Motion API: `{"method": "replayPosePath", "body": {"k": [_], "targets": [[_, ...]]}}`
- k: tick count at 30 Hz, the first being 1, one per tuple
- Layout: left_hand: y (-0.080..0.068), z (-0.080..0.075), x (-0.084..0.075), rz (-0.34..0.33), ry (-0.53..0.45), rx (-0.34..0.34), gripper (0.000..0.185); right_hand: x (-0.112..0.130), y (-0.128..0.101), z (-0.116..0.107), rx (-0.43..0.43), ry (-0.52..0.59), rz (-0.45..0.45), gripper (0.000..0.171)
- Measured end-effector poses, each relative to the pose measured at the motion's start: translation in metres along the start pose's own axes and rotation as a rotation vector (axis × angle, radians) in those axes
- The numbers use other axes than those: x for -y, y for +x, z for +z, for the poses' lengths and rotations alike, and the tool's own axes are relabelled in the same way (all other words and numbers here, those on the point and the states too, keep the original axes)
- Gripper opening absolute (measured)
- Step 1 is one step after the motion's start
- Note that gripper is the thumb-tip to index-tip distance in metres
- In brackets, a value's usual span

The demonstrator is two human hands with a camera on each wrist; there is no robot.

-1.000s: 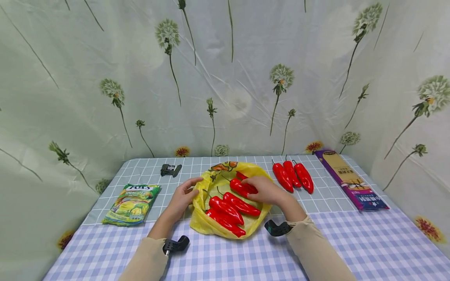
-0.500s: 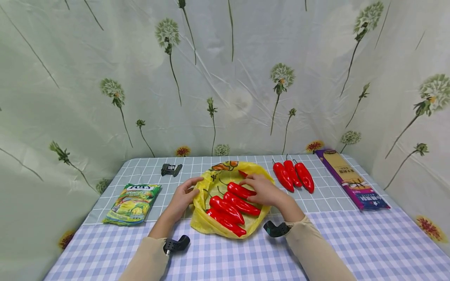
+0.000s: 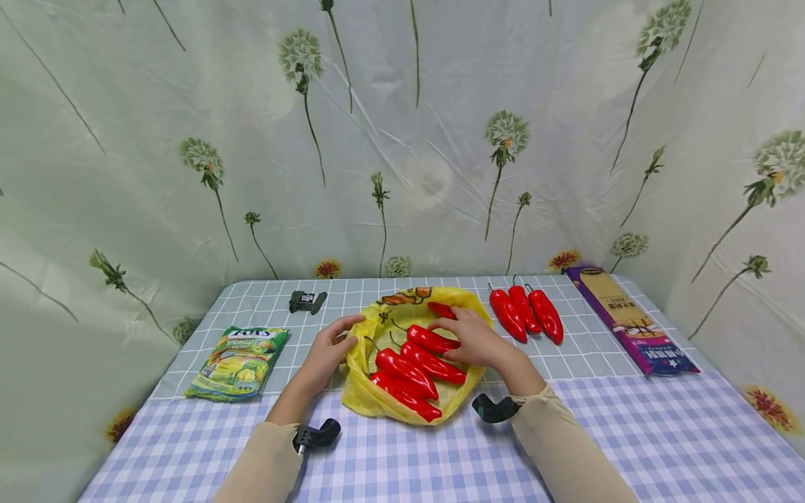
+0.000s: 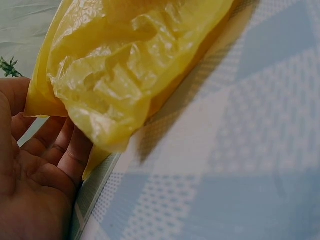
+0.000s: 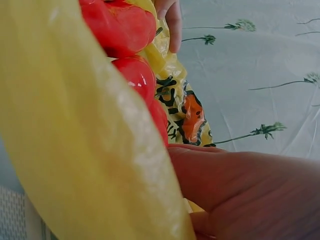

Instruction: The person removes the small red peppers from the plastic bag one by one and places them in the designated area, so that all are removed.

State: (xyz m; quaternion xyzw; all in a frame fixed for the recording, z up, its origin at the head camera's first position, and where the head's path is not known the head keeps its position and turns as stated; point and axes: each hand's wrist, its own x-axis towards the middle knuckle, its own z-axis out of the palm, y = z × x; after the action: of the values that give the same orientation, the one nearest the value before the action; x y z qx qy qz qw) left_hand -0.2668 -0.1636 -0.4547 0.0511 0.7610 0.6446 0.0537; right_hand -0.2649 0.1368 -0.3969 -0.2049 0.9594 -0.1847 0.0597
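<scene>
A yellow plastic bag [image 3: 358,391] lies with its mouth wide and several glossy red peppers [image 3: 405,374] inside. At its left rim, my left hand [image 3: 327,349] holds the plastic between thumb and fingers; in the left wrist view its fingers [image 4: 75,150] curl at the bag's crumpled edge. My right hand [image 3: 472,342] reaches over the right rim, fingers spread above the far peppers. Its fingertips are right at the back pepper [image 3: 442,309], and its thumb is beside the tip of another pepper [image 3: 430,339]. In the right wrist view the bag's side hides most of its fingers.
Behind the bag to the right lie three more red peppers [image 3: 525,311]. Farther right is a purple and gold packet [image 3: 629,318]. A green candy bag [image 3: 239,363] lies at left, with a small black object [image 3: 308,302] behind it. A patterned curtain [image 3: 402,140] hangs behind the table.
My right hand has loosened from the pepper it held in the bag, which now lies flatter. Its fingers have spread toward the back pepper. My left hand has stayed at the rim.
</scene>
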Motion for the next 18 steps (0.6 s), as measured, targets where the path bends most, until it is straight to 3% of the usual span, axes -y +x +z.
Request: {"method": "replayPosePath", "body": {"k": [12,18], "targets": [[0.0014,-0.0004,0.0032,0.019,-0.005,0.011,0.046,-0.0017,-0.0014,0.0,0.01,-0.007,0.081,0.049],[0.0017,-0.0009,0.004,0.022,-0.004,0.013,0.046,-0.0023,-0.0021,-0.0023,-0.01,-0.042,0.085,0.04]]}}
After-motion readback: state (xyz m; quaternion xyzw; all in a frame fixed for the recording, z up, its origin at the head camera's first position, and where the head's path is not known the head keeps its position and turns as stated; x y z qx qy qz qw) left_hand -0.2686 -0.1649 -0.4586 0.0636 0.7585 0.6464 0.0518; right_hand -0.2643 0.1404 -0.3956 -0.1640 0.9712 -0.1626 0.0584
